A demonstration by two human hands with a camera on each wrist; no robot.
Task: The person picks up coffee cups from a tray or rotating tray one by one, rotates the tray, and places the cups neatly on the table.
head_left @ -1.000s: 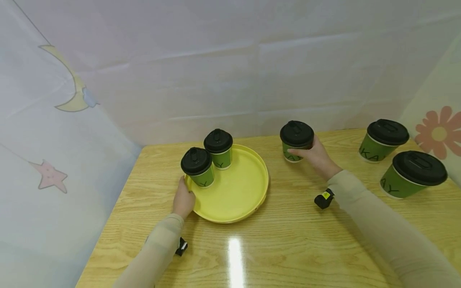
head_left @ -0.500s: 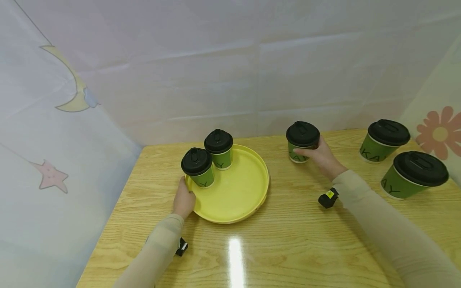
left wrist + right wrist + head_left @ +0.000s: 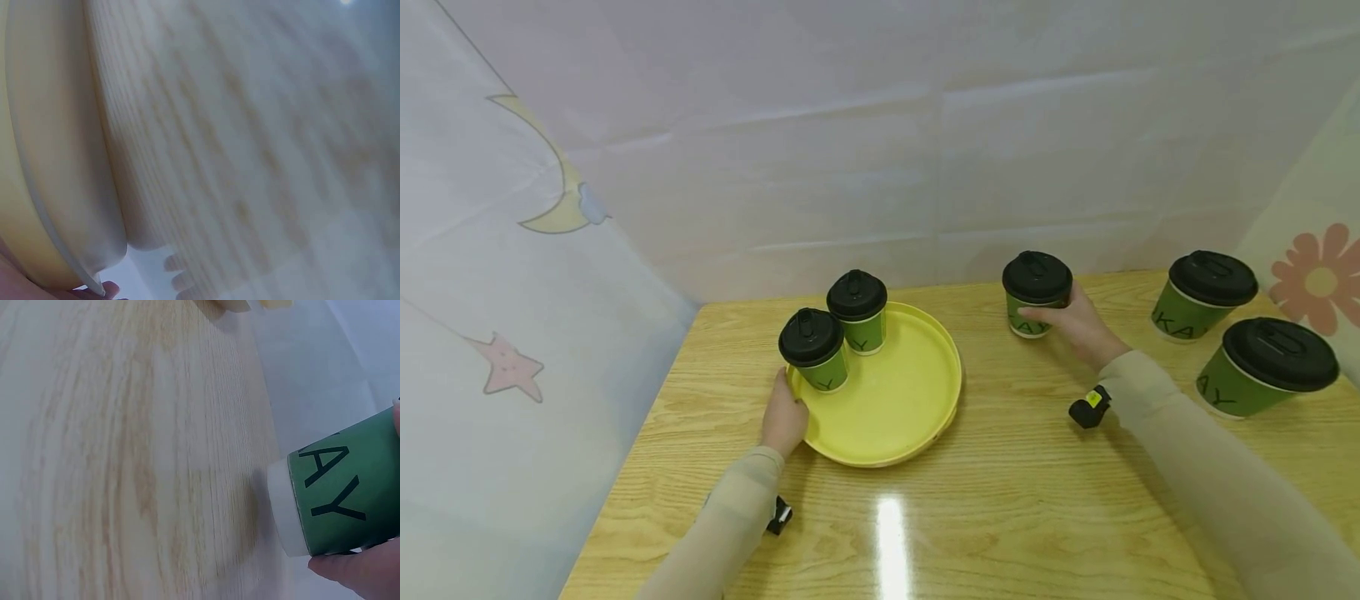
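Plausibly, on the table, the tray, rim gripped by the left hand, could tip if raised, two lidded cups loading one side, and the held green cup right of it slip should the right hand slacken.

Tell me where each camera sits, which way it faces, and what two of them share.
Head: worn on the person's head, facing forward and down at the table, yellow tray and five lidded cups; left hand, right hand and both sleeves show.
Left wrist: worn on that wrist, looking past the tray's side at the table, partly blurred; a bit of the left hand shows bottom-left.
Right wrist: worn on that wrist, looking across the table and at the held cup; part of the right hand shows at the right edge.
Shared: head and right wrist both show the held cup.
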